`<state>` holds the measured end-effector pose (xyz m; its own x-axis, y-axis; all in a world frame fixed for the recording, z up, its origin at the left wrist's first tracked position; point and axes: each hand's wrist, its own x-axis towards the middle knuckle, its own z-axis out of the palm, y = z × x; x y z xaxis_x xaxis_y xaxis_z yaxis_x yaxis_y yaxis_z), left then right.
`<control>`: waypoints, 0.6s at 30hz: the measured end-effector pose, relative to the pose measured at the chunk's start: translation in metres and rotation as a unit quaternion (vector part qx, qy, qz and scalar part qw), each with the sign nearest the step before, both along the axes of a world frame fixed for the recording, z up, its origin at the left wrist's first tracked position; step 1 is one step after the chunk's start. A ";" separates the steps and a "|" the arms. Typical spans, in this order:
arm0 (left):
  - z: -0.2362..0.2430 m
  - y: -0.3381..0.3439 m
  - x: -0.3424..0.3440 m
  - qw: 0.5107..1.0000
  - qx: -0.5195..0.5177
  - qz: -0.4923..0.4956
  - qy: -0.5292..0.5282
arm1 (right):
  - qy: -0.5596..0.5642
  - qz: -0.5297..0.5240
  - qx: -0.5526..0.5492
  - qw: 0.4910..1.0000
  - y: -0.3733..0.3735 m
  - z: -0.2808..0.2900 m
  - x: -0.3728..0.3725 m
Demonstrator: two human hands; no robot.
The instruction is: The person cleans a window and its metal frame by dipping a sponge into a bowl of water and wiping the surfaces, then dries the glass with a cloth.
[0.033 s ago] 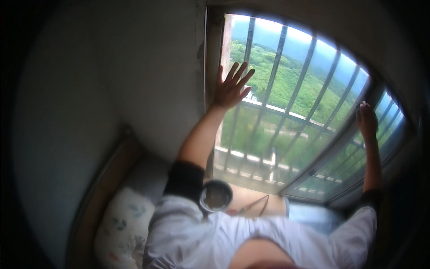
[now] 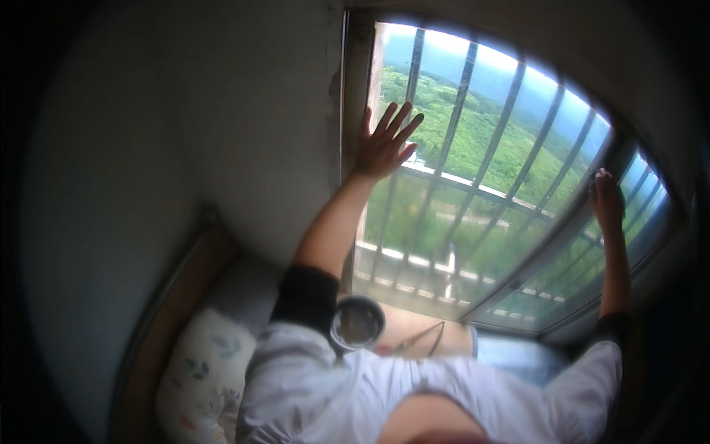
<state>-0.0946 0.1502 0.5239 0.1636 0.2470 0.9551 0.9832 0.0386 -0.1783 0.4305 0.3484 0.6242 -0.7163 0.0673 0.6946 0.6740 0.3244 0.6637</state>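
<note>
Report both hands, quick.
Left hand: open and spread, before the window, holding nothing visible.
Right hand: curled by the dark window frame; whether it grips cannot be told.

Left hand (image 2: 380, 153) was up, fingers (image 2: 400, 115) spread wide, left forearm (image 2: 333, 222) slanted; and the right hand (image 2: 606, 198) was raised too, its fingers bent, right forearm (image 2: 615, 270) almost upright!

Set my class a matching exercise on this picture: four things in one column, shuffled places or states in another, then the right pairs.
1. Left hand
2. Right hand
3. Round container
4. Cushion

A. White, with a leaf pattern
B. Spread open, palm turned away
C. Just right of the left black cuff
D. Curled, by the dark window post

Pairs: 1-B, 2-D, 3-C, 4-A
</note>
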 end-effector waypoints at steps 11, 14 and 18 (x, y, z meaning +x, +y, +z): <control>-0.009 -0.009 -0.010 1.000 0.026 0.000 -0.004 | 0.044 -0.001 -0.015 0.999 -0.006 -0.008 -0.011; -0.011 -0.012 -0.017 0.997 0.050 0.020 -0.053 | 0.041 -0.003 -0.021 0.999 -0.003 -0.007 -0.012; -0.013 -0.009 -0.028 0.997 0.051 -0.010 -0.058 | 0.028 0.045 0.014 0.998 0.000 -0.007 -0.011</control>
